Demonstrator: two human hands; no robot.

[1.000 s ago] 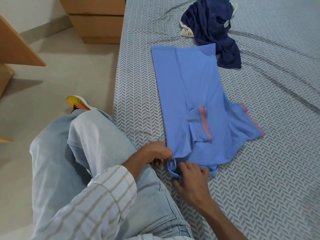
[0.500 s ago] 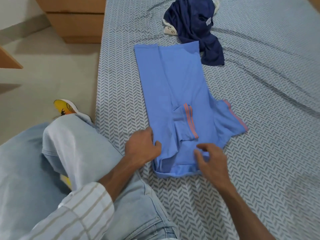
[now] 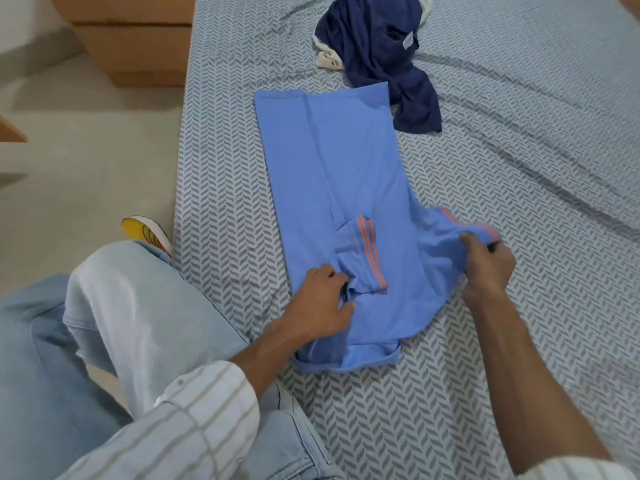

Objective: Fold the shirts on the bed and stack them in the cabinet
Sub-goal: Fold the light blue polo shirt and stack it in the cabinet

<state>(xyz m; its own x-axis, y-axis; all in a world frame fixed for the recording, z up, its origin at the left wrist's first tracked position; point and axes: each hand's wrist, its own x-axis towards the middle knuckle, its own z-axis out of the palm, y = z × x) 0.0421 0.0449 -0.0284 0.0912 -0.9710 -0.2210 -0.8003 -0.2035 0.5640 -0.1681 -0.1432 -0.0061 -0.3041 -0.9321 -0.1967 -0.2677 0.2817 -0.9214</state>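
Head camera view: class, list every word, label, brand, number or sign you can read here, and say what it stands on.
No text can be read.
Small pale tag on the dark navy shirt: too small and blurred to read.
Light blue shirt: orange stripes only, no lettering.
Yellow shoe: dark marking, not readable as text.

Light blue shirt (image 3: pixel 349 174) with orange sleeve stripes, navy shirt (image 3: pixel 377 46), grey-white herringbone bedsheet (image 3: pixel 519 306), pale blue jeans (image 3: pixel 114 323)

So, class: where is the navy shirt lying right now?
In the head view, the navy shirt lies crumpled at the far end of the bed, touching the blue shirt's far right corner.
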